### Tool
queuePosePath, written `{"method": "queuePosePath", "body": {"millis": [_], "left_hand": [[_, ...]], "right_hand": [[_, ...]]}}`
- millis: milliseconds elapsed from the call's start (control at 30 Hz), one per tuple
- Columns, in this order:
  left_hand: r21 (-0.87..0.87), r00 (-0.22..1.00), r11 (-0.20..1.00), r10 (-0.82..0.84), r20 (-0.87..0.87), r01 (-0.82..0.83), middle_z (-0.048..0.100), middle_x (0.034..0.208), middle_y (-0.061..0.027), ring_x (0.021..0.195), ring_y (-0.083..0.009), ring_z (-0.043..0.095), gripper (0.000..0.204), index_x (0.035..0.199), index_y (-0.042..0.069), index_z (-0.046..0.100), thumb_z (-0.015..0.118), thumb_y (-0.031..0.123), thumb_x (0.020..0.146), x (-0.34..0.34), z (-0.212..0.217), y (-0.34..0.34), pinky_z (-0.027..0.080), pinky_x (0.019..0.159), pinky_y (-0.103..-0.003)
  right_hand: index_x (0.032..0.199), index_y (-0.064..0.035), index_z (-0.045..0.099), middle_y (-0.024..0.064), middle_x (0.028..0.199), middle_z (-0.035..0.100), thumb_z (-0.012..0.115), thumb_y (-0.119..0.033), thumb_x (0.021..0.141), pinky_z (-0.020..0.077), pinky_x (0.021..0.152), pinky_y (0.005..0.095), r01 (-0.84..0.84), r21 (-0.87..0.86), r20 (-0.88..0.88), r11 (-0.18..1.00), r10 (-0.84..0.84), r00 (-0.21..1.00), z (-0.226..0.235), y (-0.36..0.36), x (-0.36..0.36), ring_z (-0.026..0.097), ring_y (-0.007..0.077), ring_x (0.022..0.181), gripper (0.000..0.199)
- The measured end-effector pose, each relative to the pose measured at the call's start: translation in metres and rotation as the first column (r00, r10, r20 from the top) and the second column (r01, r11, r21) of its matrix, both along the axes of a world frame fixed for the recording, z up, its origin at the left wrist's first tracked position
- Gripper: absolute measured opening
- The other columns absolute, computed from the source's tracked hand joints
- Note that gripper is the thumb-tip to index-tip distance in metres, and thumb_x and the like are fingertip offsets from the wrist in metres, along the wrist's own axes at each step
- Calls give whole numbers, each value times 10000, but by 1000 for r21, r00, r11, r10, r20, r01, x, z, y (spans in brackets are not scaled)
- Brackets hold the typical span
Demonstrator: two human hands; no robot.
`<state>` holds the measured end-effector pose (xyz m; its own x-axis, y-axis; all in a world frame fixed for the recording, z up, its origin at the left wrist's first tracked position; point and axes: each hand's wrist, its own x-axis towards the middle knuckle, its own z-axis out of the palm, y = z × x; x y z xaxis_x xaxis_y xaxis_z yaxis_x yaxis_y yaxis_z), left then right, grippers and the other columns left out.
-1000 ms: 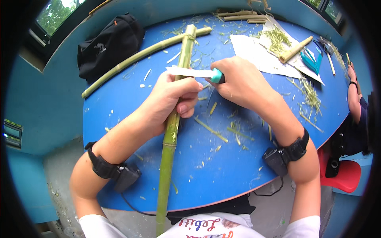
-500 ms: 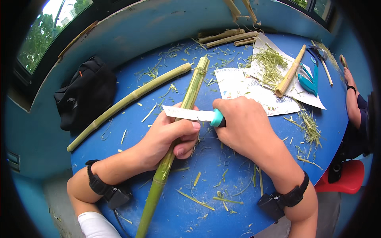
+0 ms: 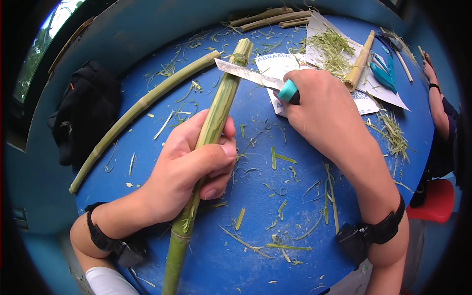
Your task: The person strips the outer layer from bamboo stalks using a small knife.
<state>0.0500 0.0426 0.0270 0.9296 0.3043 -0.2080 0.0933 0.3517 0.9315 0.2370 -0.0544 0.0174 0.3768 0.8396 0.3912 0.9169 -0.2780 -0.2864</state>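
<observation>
My left hand [image 3: 199, 164] is wrapped round the middle of a green bamboo stalk [image 3: 219, 110], which slants from the lower edge up toward the far side. Its upper part is partly scraped, with pale strips among the green; below the hand the skin is whole. In my right hand [image 3: 322, 108] is a knife [image 3: 253, 76] with a teal and black handle. The blade lies across the stalk near its far end, pointing left. Shavings lie loose below the hands, and a curl clings to the stalk by the lower node.
A second bamboo stalk [image 3: 142, 105] lies at the left beside a black bag [image 3: 83, 108]. Printed paper sheets [image 3: 366, 102], a shavings heap [image 3: 330, 49], a bamboo piece [image 3: 361, 61] and teal pruning shears [image 3: 383, 73] occupy the far right. Another person's arm [image 3: 435, 93] shows beyond, near a red stool [image 3: 435, 201].
My right hand has carried the knife up along the stalk toward its far end. My left hand still holds the stalk, and the whole view has shifted a little.
</observation>
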Motion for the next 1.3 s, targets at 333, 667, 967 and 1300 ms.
{"method": "queuePosePath", "body": {"millis": [333, 667, 967, 1300], "left_hand": [[-127, 994, 990, 71, 89, -60, 404, 671, -36, 502, -102, 394, 345, 1097, -11, 436, 449, 245, 866, -6, 0, 2, 349, 483, -240], [55, 990, 997, 48, 133, -56, 374, 645, 1, 453, -57, 394, 450, 1189, -41, 390, 432, 283, 880, 2, -1, -2, 348, 415, -194], [-220, 971, 970, 142, 192, -98, 357, 608, 19, 405, -42, 361, 381, 1153, -17, 413, 307, 289, 952, 2, -2, 2, 328, 379, -180], [-172, 963, 972, 193, 189, -162, 364, 572, 23, 357, -36, 334, 319, 996, 5, 421, 269, 282, 950, -1, -3, 6, 304, 321, -168]], "right_hand": [[823, 49, 602, 221, 690, 584, 574, -32, 625, 459, 663, 443, -266, 5, -80, 964, 266, 961, 13, -7, -36, 581, 385, 701, 215], [921, 32, 474, 226, 780, 570, 658, -180, 752, 433, 692, 416, -147, 63, -180, 987, 156, 971, 17, -4, -25, 572, 384, 776, 328], [797, 9, 523, 118, 653, 500, 580, -289, 884, 372, 581, 352, -206, 181, -172, 962, 238, 956, 21, -7, -16, 460, 273, 616, 315], [878, 47, 660, 250, 865, 631, 486, -339, 877, 475, 786, 440, -320, -151, -282, 935, 270, 921, 28, 0, -24, 608, 389, 861, 423]]}}
